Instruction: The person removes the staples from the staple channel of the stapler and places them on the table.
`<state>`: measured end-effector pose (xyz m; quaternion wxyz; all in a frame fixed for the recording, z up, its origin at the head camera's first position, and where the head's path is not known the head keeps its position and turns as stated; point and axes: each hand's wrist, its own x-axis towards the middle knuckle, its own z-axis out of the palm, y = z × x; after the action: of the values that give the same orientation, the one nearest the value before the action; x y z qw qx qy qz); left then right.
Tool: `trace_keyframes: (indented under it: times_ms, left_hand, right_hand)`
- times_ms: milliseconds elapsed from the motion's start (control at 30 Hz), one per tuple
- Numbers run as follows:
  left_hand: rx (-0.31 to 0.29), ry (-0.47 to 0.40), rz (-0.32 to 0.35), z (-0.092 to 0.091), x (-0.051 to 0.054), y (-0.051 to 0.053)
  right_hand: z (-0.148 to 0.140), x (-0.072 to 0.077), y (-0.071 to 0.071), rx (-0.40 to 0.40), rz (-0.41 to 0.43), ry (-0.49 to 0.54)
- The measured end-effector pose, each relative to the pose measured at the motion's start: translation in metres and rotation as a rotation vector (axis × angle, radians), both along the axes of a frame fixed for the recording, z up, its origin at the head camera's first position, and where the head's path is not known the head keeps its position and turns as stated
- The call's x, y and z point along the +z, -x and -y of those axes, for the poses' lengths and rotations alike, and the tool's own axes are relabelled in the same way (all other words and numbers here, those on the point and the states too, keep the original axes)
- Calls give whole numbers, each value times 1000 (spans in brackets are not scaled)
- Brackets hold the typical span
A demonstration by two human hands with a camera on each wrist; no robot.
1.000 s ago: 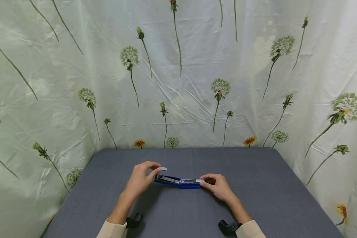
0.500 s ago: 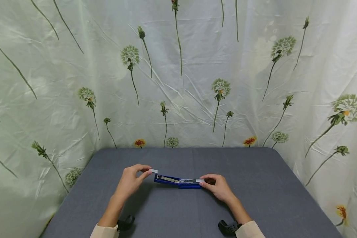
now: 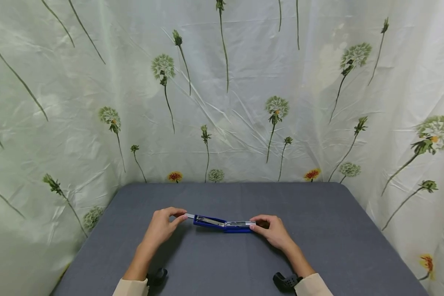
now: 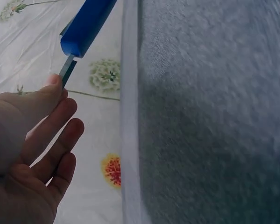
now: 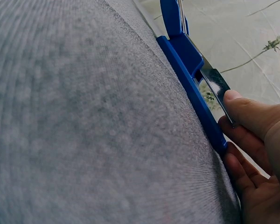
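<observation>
Stapler: the blue stapler (image 3: pixel 209 222) is held opened out at the middle of the worktop (image 3: pixel 222 267), between the two hands; its cover is swung to the left and tilted up slightly, its base (image 3: pixel 238 230) is set to the right.
Left hand: a small metal strip (image 3: pixel 190 216) is pinched between thumb and forefinger of the left hand (image 3: pixel 160 228); the other fingers are left loosely bent.
Strip: its far end is brought right up to the cover's left end; whether it is tucked inside cannot be told.
Right hand: the metal rail (image 5: pixel 216 85) is pinched between thumb and forefinger of the right hand (image 3: pixel 275 233); the remaining fingers are placed by the base's end.
Wrists: a black band is worn on each, below a cream sleeve (image 3: pixel 312 285).
Backdrop: a pale curtain (image 3: pixel 237 115) is printed with dandelions.
</observation>
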<state>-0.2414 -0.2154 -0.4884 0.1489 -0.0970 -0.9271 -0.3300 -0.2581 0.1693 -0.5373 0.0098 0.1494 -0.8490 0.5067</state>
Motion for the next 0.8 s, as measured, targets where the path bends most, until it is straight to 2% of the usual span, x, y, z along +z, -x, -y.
trace_keyframes:
  times_ms: [200,500,800]
  left_hand:
    - [24,15,17,3,-4,1]
    - [10,31,39,13,-12,2]
    - [18,47,115,21,-16,1]
  right_hand:
    - [-1,-2,1,0,8,-13]
    - [-3,-2,3,13,-24,-2]
    - [-2,-2,2,9,-18,-8]
